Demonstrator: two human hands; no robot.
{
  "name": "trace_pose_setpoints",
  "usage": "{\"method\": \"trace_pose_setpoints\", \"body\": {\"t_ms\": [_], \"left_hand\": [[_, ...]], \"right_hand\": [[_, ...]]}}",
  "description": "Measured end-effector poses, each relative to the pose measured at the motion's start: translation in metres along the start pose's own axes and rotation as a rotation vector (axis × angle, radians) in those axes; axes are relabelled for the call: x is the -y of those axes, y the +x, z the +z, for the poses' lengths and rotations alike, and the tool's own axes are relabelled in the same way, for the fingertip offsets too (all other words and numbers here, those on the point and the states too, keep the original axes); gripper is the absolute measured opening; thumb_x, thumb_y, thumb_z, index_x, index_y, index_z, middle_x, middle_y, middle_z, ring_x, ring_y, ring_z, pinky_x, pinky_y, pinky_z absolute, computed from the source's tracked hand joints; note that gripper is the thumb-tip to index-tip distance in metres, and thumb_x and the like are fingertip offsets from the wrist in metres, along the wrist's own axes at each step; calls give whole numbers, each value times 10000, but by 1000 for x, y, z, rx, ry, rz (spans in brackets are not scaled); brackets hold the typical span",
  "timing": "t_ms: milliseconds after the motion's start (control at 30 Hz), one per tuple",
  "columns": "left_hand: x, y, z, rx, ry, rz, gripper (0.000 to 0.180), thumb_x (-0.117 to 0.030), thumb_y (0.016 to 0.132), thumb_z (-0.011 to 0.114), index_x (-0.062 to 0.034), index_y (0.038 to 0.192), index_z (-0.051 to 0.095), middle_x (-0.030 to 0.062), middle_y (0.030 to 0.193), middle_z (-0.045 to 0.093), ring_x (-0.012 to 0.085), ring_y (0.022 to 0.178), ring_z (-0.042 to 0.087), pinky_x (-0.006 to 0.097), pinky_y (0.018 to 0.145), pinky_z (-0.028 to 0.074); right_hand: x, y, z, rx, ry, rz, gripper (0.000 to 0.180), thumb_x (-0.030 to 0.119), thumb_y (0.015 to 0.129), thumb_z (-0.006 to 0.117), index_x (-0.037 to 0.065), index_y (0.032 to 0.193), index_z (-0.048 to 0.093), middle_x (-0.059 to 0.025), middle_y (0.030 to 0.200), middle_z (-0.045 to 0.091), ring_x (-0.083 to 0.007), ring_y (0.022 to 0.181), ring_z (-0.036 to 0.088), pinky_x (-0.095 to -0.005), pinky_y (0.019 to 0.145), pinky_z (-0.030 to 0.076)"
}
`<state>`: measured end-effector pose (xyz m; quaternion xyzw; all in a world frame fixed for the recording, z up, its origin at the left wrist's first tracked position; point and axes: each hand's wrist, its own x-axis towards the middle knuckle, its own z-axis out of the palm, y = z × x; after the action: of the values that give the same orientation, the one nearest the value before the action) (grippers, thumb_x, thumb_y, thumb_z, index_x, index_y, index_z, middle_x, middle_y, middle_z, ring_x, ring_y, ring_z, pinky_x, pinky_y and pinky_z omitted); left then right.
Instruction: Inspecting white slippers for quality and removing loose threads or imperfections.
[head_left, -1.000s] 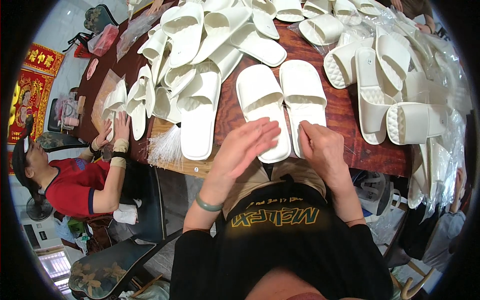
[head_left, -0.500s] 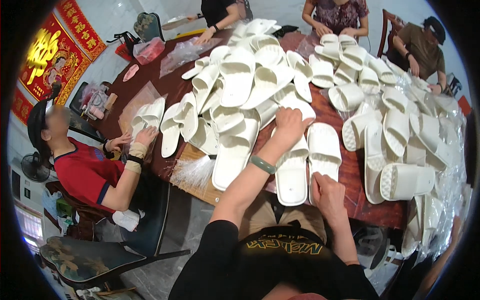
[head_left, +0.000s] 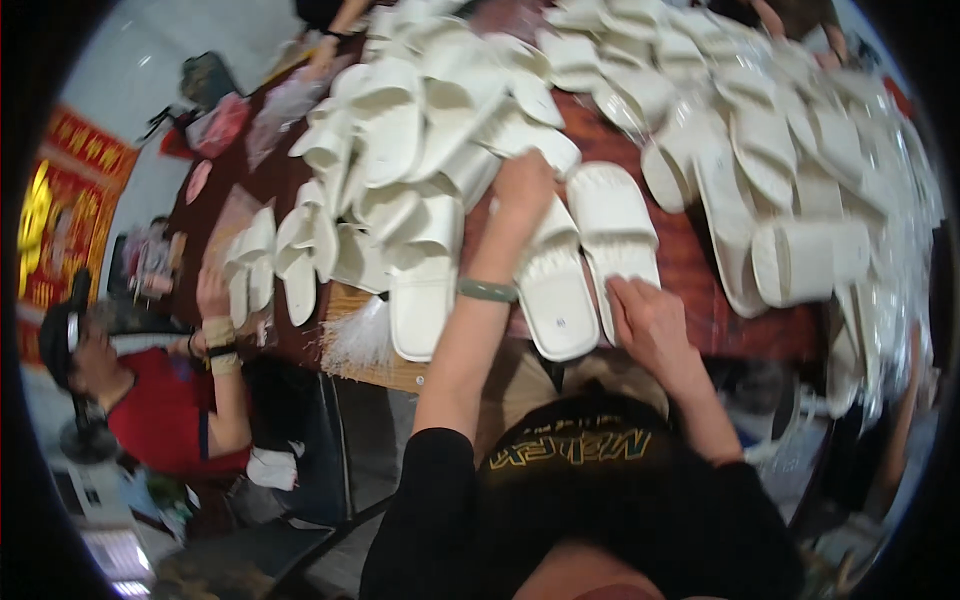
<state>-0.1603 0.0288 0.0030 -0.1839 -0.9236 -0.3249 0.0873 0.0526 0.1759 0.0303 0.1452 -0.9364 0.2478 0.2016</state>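
Your left hand [head_left: 525, 185], fingers curled, is at the toe end of the left slipper [head_left: 560, 315] of a white pair lying side by side on the table [head_left: 692, 280]; you cannot tell from here whether it grips anything. Your right hand [head_left: 650, 325] is bunched narrow against the heel of the right slipper [head_left: 612, 208], its grip unclear, with a slipper pile [head_left: 392, 130] beyond your left forearm.

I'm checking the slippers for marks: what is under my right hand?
Under your right hand is part of a white slipper, near its heel; its toe, strap and some insole show. The heel area the hand covers cannot be seen.
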Motion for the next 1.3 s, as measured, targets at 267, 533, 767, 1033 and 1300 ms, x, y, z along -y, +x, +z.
{"method": "trace_pose_setpoints", "body": {"t_ms": [267, 533, 767, 1033, 1300], "left_hand": [[-10, -1, -10, -60, -27, -51, 292, -272, 800, 621, 16, 754, 611, 225, 764, 625, 403, 764, 592, 458, 711, 450], [-26, -2, -22, 140, 128, -191, 330, -321, 744, 661, 8, 724, 681, 203, 757, 653, 338, 752, 637, 405, 702, 485], [-9, 3, -11, 123, 24, -133, 260, -269, 725, 683, -12, 770, 677, 119, 714, 661, 203, 676, 631, 315, 649, 473], [4, 6, 1, 68, -604, -35, 134, -105, 844, 583, 27, 870, 582, 87, 761, 626, 147, 705, 585, 269, 667, 449], [-11, 0, -10, 71, -732, 49, 116, -84, 881, 556, 16, 937, 574, 57, 805, 631, 97, 769, 578, 222, 695, 441]], "right_hand": [[-2, -10, -3, -2, -25, 19, 158, -11, 701, 537, 12, 854, 508, -103, 696, 512, -273, 679, 566, -372, 582, 463], [-4, -4, 4, 17, -11, 28, 171, 10, 764, 579, 15, 934, 558, -99, 706, 528, -270, 654, 563, -372, 581, 463], [1, -3, -8, 53, -44, 33, 197, 4, 739, 571, 18, 935, 560, -103, 792, 539, -262, 723, 559, -368, 631, 461], [24, -25, -42, 164, -303, 95, 302, 57, 674, 565, 10, 972, 555, -92, 937, 506, -220, 782, 522, -332, 649, 444], [38, -21, -18, 108, -227, -198, 265, 95, 681, 555, -47, 902, 522, -93, 835, 456, -216, 794, 472, -315, 667, 408]]}}
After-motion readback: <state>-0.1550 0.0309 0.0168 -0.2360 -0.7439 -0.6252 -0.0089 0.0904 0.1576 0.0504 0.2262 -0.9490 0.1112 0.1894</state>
